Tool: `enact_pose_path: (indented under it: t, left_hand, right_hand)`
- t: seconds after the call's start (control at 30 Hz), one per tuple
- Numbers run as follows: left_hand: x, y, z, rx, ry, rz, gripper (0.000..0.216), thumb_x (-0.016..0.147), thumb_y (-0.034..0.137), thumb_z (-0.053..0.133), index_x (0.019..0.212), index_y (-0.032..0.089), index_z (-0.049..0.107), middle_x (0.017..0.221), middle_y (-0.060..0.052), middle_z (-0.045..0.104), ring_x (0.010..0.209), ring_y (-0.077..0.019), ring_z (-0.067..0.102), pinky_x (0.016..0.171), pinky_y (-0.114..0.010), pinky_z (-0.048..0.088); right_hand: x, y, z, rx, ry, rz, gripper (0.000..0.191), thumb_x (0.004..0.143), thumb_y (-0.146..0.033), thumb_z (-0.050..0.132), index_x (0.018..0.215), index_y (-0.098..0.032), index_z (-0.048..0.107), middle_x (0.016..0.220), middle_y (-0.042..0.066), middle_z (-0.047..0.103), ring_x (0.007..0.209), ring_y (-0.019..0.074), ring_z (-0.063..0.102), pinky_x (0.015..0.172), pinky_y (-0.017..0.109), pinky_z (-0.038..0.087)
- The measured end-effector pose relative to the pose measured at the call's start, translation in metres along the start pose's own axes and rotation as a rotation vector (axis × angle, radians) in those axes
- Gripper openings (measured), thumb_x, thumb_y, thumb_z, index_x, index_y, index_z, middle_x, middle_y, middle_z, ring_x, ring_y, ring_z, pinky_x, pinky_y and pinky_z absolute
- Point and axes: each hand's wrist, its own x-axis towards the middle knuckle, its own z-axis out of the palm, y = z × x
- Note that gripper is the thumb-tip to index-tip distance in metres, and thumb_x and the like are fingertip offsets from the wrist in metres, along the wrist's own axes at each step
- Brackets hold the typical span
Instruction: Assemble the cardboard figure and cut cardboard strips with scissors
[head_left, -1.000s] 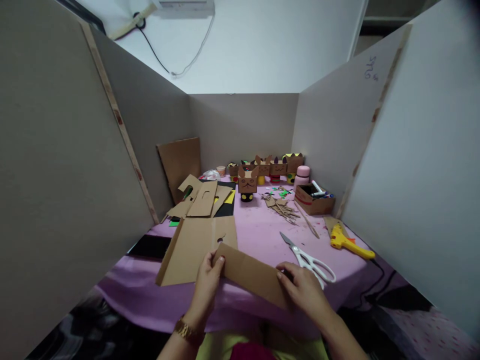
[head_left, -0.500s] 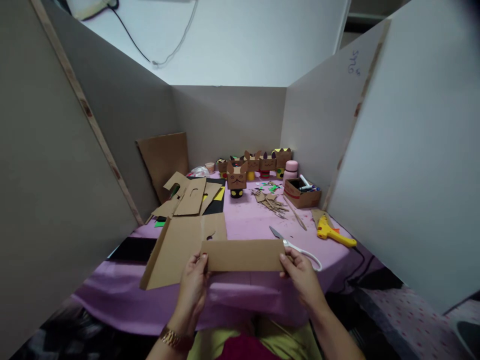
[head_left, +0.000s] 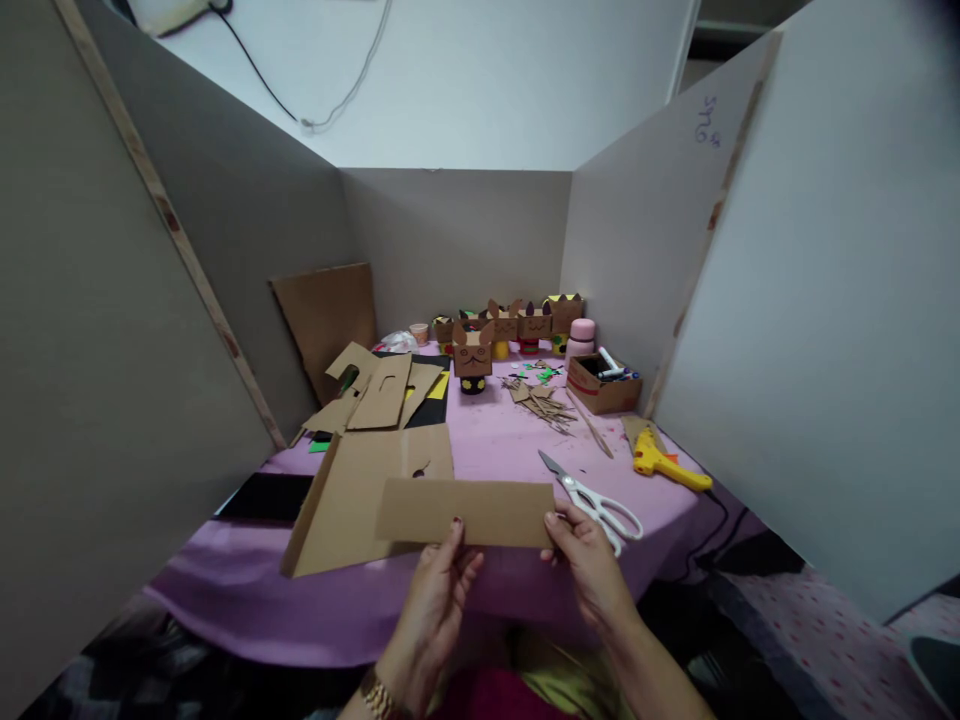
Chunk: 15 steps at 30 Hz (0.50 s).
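Note:
A long rectangular cardboard strip (head_left: 465,511) is held level above the near edge of the purple table (head_left: 517,450). My right hand (head_left: 589,565) pinches its right end. My left hand (head_left: 439,590) grips the strip's lower edge near the middle, thumb on the front. A large flat cardboard sheet (head_left: 360,495) lies on the table just behind and left of the strip. White-handled scissors (head_left: 592,495) lie right of my right hand.
A yellow glue gun (head_left: 664,465) lies at the right edge. Cardboard cut-outs (head_left: 382,392) and scraps (head_left: 544,400) lie mid-table. Small cardboard animal figures (head_left: 510,335), a pink bottle (head_left: 581,340) and a box of markers (head_left: 604,385) stand at the back. Grey partition boards enclose three sides.
My left hand has slid from the strip's left end to the middle of its lower edge. The strip has shifted slightly left, uncovering the scissors.

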Motion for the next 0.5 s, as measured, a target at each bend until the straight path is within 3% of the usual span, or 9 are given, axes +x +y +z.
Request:
enact_pose_path:
  t: [0.23, 0.33, 0.5]
  left_hand:
    - [-0.01, 0.007, 0.006, 0.063, -0.103, 0.064, 0.02, 0.068, 0.025, 0.069, 0.084, 0.014, 0.064, 0.08, -0.004, 0.072, 0.065, -0.0125, 0.065, 0.05, -0.017, 0.048]
    - [-0.017, 0.009, 0.009, 0.08, -0.155, 0.085, 0.027, 0.068, 0.028, 0.068, 0.09, 0.013, 0.062, 0.083, -0.006, 0.072, 0.07, -0.0167, 0.066, 0.058, -0.023, 0.05]
    - [-0.026, 0.007, 0.015, 0.108, -0.182, 0.113, 0.025, 0.069, 0.029, 0.067, 0.088, 0.015, 0.057, 0.073, -0.003, 0.071, 0.061, -0.016, 0.064, 0.056, -0.025, 0.05]
  right_hand:
    - [-0.01, -0.006, 0.003, -0.025, -0.196, 0.11, 0.025, 0.066, -0.037, 0.07, 0.072, -0.015, 0.061, 0.055, -0.003, 0.062, 0.039, 0.0077, 0.053, 0.039, 0.016, 0.034]
    - [-0.016, -0.006, 0.007, -0.03, -0.285, 0.156, 0.026, 0.068, -0.038, 0.068, 0.078, -0.014, 0.063, 0.059, -0.002, 0.064, 0.044, 0.009, 0.057, 0.04, 0.016, 0.033]
    - [-0.028, 0.009, 0.011, -0.083, -0.456, 0.259, 0.033, 0.068, -0.042, 0.068, 0.076, -0.011, 0.064, 0.054, 0.002, 0.066, 0.041, 0.0089, 0.055, 0.041, 0.017, 0.034]
